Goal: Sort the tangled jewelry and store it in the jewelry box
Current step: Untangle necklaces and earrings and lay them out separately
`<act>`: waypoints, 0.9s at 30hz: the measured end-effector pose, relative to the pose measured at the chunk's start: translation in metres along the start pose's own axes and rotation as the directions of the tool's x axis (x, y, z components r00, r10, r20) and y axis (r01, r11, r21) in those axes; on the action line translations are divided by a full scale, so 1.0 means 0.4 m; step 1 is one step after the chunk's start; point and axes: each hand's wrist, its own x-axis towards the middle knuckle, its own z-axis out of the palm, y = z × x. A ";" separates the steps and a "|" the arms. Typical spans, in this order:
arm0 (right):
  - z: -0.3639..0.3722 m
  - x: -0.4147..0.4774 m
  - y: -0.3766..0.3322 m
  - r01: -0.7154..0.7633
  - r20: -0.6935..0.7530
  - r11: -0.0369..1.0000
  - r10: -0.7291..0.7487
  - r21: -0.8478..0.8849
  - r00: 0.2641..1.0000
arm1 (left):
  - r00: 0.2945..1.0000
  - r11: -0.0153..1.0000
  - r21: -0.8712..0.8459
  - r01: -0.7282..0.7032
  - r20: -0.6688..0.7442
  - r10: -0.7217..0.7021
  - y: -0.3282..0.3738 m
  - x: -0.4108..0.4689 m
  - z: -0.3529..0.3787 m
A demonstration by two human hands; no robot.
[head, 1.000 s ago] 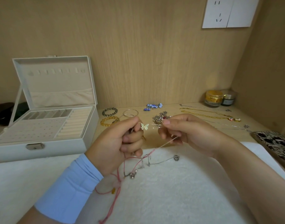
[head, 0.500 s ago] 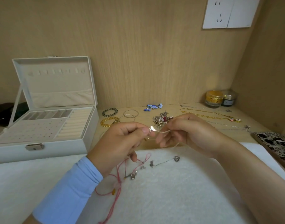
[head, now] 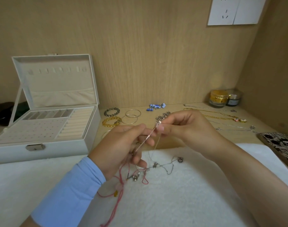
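1. Grip: the right hand (head: 185, 126) pinches the upper end of a thin chain (head: 146, 137) between thumb and forefinger. The left hand (head: 122, 148), fingers curled, pinches the same chain lower down. The chain runs taut and slanted between them, held above the near edge of the wooden desktop (head: 172, 107).
2. Below the left hand the chain drops into the tangle (head: 149, 169) lying on the white cloth (head: 189, 202). The tangle holds a fine dark chain, small metal charms and a red cord (head: 120, 194) that trails toward us. We judge the step in hand to be drawing one chain free of this knot.
3. Done, judging by the layout: pieces lie apart on the desktop.
   - Near the box: a dark bead bracelet (head: 111, 111), an amber bead bracelet (head: 111, 122) and silver bangles (head: 131, 116).
   - In the middle: a blue beaded piece (head: 156, 106) and a heap of small metal pieces (head: 163, 116).
   - At right: a gold necklace (head: 221, 116) laid out long.
4. Left to do: the jewelry box (head: 42, 149) stands open at far left with its lid propped up. We see no piece in its pin tray, ring rolls or small compartments. We judge that storing has not begun and the knot is not undone, so sorting is partway.
5. Surface and room: a light wood alcove with a wood-grain back wall and right side wall.
   - A white socket plate (head: 234, 10) sits high at right.
   - Two jars (head: 219, 98) stand in the back right corner.
   - A black-and-white patterned object (head: 277, 145) lies at the right edge; we cannot tell what it is.
   - A blue sleeve (head: 71, 190) covers the left forearm.
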 end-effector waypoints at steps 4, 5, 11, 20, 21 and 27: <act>-0.014 0.003 -0.014 -0.004 -0.038 0.983 0.011 0.184 0.999 | 0.998 0.994 -0.091 0.055 -0.034 -0.058 -0.007 0.006 -0.011; -0.016 0.003 -0.022 -0.017 -0.029 0.962 0.026 0.274 0.999 | 0.997 0.993 -0.109 0.044 -0.055 -0.050 -0.007 0.008 -0.013; -0.028 0.007 -0.027 -0.088 -0.008 0.820 0.112 0.565 0.994 | 0.978 0.979 -0.203 0.003 -0.204 -0.045 0.005 0.018 -0.027; -0.066 0.005 -0.037 -0.081 -0.172 0.968 0.124 0.239 0.977 | 0.980 0.728 0.684 0.029 -0.163 0.115 0.015 -0.007 -0.096; -0.070 0.004 -0.040 -0.072 -0.174 0.973 0.112 0.221 0.978 | 0.983 0.714 0.700 0.024 -0.146 0.111 0.017 -0.011 -0.101; -0.117 -0.021 -0.061 -0.085 0.107 0.996 0.086 -0.012 0.991 | 0.953 0.794 0.572 -0.203 -0.070 0.294 0.047 -0.021 -0.092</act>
